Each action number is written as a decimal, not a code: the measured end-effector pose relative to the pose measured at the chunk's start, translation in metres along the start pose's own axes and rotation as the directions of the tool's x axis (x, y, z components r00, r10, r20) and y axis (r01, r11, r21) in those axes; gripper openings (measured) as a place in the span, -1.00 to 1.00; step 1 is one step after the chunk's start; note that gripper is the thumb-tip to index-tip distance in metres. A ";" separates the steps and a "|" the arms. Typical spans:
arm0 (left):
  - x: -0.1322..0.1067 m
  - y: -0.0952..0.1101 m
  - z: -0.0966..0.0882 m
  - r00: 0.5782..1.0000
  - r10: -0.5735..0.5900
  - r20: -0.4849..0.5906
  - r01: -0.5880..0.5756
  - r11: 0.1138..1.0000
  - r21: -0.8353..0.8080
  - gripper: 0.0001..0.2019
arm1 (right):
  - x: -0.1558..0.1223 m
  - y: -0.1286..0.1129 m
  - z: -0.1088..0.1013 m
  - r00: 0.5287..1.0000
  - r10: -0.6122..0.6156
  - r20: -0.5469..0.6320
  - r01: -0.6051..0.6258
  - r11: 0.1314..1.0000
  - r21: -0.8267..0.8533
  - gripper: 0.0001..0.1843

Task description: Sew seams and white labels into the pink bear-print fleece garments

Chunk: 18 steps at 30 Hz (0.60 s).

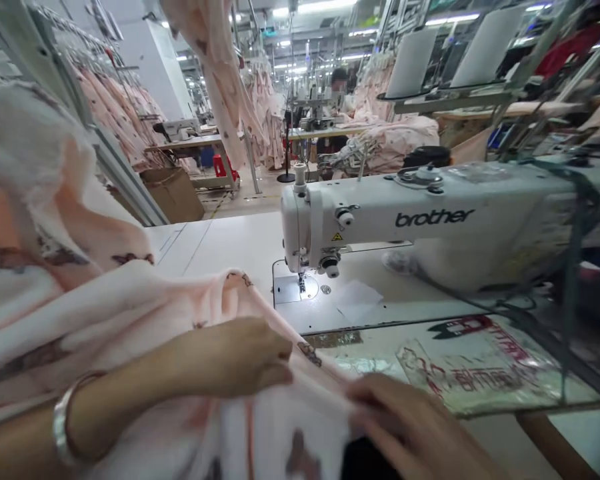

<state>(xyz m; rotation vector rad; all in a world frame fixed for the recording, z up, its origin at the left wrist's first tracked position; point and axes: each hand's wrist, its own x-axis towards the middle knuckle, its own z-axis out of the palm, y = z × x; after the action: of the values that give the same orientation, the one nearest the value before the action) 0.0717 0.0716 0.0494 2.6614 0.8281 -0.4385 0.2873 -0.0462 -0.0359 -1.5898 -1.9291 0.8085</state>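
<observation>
Head view. Left hand (240, 357), fingers curled shut, pinches a fold of the pink fleece fabric (145, 300); a silver bracelet (63, 420) sits on that wrist. Right hand (405, 427) is low in the frame and blurred, resting on the same fabric at its lower edge; grip probably closed on the cloth, but the fingertips are hidden, so I cannot tell. Fabric is piled over the person's lap and the near-left part of the sewing table (230, 243), just short of the needle plate (293, 288). White sewing machine (430, 217) stands behind, a printed plastic bag (475, 373) to its front right.
</observation>
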 end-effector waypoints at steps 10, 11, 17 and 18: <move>0.063 0.032 0.041 0.953 0.199 -0.226 -0.188 0.980 0.070 -0.82 | 0.027 0.009 -0.012 0.988 0.152 0.012 -0.150 0.982 -0.112 -0.81; 0.065 0.029 0.044 0.957 0.201 -0.207 -0.206 0.979 -0.004 -0.81 | 0.027 0.009 -0.012 0.989 0.147 0.017 -0.144 0.985 -0.092 -0.81; 0.062 0.003 0.040 0.987 0.138 -0.077 -0.157 0.917 -0.367 -0.82 | 0.049 0.003 -0.029 0.977 0.138 0.165 -0.156 0.982 0.102 -0.90; 0.061 0.000 0.036 0.992 0.116 -0.051 -0.127 0.902 -0.413 -0.79 | 0.055 0.002 -0.034 0.958 0.142 0.247 -0.183 0.971 0.152 -0.91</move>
<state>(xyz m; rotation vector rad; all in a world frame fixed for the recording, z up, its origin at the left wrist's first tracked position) 0.1126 0.0880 -0.0064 2.3055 0.6683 -0.1705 0.3027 0.0124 -0.0131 -1.6223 -1.8397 1.2492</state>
